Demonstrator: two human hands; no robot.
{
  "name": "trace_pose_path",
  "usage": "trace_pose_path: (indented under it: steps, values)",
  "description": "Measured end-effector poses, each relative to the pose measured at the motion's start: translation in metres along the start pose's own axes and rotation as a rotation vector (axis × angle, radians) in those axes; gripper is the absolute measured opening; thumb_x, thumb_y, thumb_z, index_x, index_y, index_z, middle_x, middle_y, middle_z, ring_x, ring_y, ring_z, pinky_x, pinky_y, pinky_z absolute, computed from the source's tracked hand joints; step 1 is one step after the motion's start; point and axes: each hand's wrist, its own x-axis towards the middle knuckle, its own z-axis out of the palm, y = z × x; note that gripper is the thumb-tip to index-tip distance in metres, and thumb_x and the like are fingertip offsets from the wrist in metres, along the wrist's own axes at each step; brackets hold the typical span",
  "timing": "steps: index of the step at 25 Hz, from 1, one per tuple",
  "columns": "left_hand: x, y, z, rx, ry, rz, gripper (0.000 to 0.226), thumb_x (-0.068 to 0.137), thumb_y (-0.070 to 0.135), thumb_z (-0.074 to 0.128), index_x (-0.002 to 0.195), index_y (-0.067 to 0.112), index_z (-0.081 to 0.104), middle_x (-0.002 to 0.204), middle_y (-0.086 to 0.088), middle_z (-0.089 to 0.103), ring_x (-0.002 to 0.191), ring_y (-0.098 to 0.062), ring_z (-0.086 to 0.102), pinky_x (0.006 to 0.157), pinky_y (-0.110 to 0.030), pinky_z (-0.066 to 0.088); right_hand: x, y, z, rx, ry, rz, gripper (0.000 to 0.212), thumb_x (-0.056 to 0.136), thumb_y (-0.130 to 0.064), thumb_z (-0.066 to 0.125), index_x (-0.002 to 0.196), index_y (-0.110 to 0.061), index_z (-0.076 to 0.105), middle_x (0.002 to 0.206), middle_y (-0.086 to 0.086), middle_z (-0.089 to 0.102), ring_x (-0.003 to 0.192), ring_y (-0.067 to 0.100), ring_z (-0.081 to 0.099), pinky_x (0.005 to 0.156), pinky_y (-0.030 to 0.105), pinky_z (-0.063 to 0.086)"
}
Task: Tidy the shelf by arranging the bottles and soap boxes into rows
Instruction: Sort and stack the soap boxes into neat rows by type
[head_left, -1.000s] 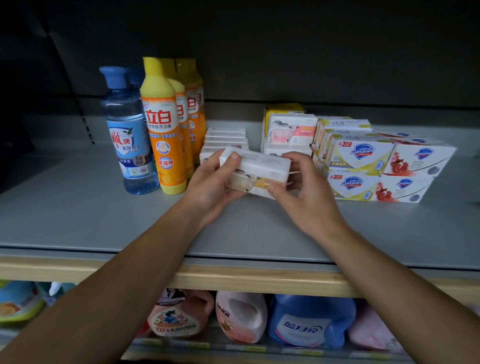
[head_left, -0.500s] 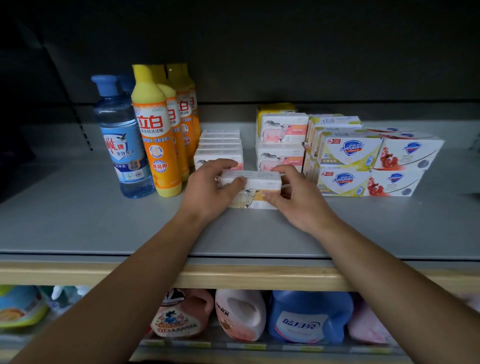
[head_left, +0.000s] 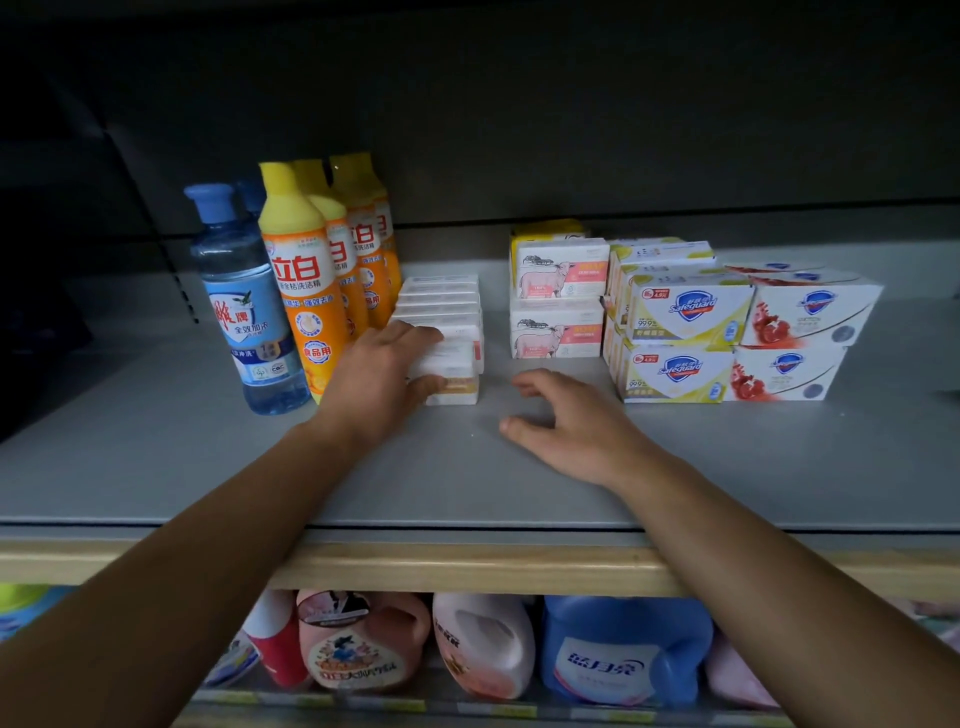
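left hand (head_left: 376, 371): my fingers wrapped round the front soap box (head_left: 451, 375)
right hand (head_left: 569, 426): fingers loose, holding nothing, over the shelf (head_left: 156, 441)

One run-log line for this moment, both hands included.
left hand: grips front soap box in white row | right hand: open, holds nothing, over shelf | bottles: upright, left

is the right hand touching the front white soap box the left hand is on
Apart. The head view shows bare grey shelf between the right hand and the front white soap box, which only the left hand grips.
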Motion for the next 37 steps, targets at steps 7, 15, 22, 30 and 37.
trace_pose_path:
  steps: [7, 15, 22, 30, 37]
  values:
    - [0.017, 0.005, 0.019, 0.050, 0.036, -0.034, 0.050, 0.093, 0.030, 0.063, 0.140, 0.021, 0.051, 0.153, -0.007, 0.039, 0.140, -0.030, 0.034, 0.118, -0.043, 0.025, 0.000, 0.001, 0.001, -0.080, -0.046, -0.023, 0.055, 0.084, -0.055, 0.058, 0.131, -0.026, 0.054, 0.134, -0.007, 0.054, 0.128, 0.014, 0.046, 0.104, 0.030, 0.038]
    - [0.023, -0.001, 0.020, -0.007, -0.017, -0.015, 0.052, 0.094, 0.030, 0.062, 0.142, 0.020, 0.048, 0.148, -0.009, 0.047, 0.137, -0.028, 0.039, 0.115, -0.039, 0.028, -0.001, 0.001, 0.005, -0.266, -0.115, -0.087, 0.054, 0.090, -0.056, 0.049, 0.134, -0.026, 0.052, 0.140, -0.004, 0.048, 0.131, 0.022, 0.042, 0.109, 0.033, 0.032]
    - [0.067, 0.032, 0.011, -0.031, 0.016, 0.039, 0.049, 0.089, 0.047, 0.058, 0.131, 0.022, 0.057, 0.133, -0.005, 0.059, 0.118, -0.025, 0.056, 0.096, -0.037, 0.046, -0.001, -0.002, 0.007, -0.290, -0.118, -0.096, 0.055, 0.091, -0.058, 0.046, 0.136, -0.026, 0.050, 0.140, -0.005, 0.047, 0.131, 0.022, 0.041, 0.109, 0.032, 0.031]
    - [0.142, 0.076, 0.053, 0.151, -0.313, 0.002, 0.064, 0.080, 0.044, 0.071, 0.131, 0.013, 0.050, 0.127, -0.012, 0.047, 0.111, -0.028, 0.053, 0.094, -0.043, 0.050, 0.000, 0.001, 0.006, -0.228, -0.097, -0.092, 0.052, 0.089, -0.053, 0.052, 0.134, -0.027, 0.053, 0.136, -0.006, 0.050, 0.126, 0.020, 0.041, 0.108, 0.031, 0.030]
    - [0.120, 0.079, 0.021, -0.061, -0.139, 0.069, 0.049, 0.080, 0.034, 0.074, 0.120, 0.017, 0.051, 0.115, -0.011, 0.060, 0.102, -0.029, 0.057, 0.080, -0.036, 0.047, -0.001, -0.004, -0.005, -0.067, 0.143, -0.097, 0.038, 0.083, -0.035, 0.066, 0.116, -0.017, 0.062, 0.119, 0.002, 0.059, 0.115, 0.024, 0.051, 0.098, 0.033, 0.039]
